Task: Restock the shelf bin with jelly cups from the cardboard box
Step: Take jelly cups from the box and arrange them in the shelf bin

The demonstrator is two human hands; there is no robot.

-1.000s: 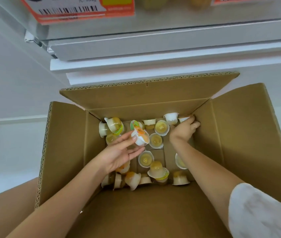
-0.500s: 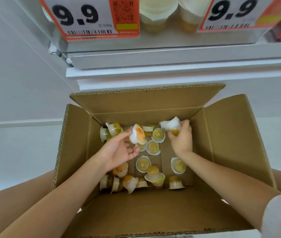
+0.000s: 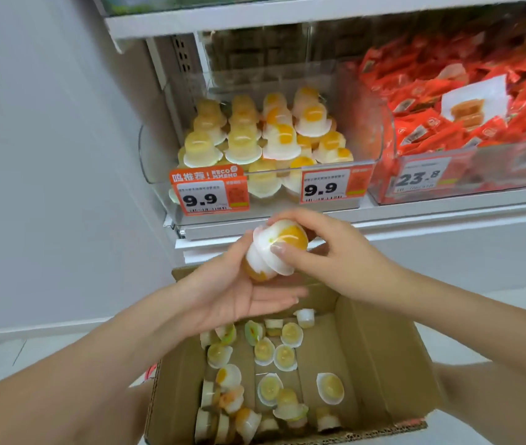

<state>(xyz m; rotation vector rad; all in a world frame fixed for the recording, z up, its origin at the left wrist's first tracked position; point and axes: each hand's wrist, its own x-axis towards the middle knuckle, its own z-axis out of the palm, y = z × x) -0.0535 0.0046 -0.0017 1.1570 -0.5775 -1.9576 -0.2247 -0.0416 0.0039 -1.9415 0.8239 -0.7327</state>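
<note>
Head view, stock check, with places given from the open brown cardboard box at the bottom. Held above the box's far edge: two clear plastic jelly cups with white rims and orange-yellow filling, pressed rim to rim as a pair. Left hand: palm up beneath the pair, fingers stretched out nearly straight and together, the lower cup resting on them. Right hand: over the pair from the right, thumb and fingers curled round the upper cup, gripping it. Inside the box: loose jelly cups of the same kind, scattered on the floor of the box, some upright, some tipped on their sides. Above and beyond the box: clear plastic shelf bin, with pale yellow and orange-centred jelly cups stacked in rows. Front of the bin: two orange-and-white price tags reading 9.9. Right of the bin: second clear bin of red foil snack packets, tagged 23.8
</note>
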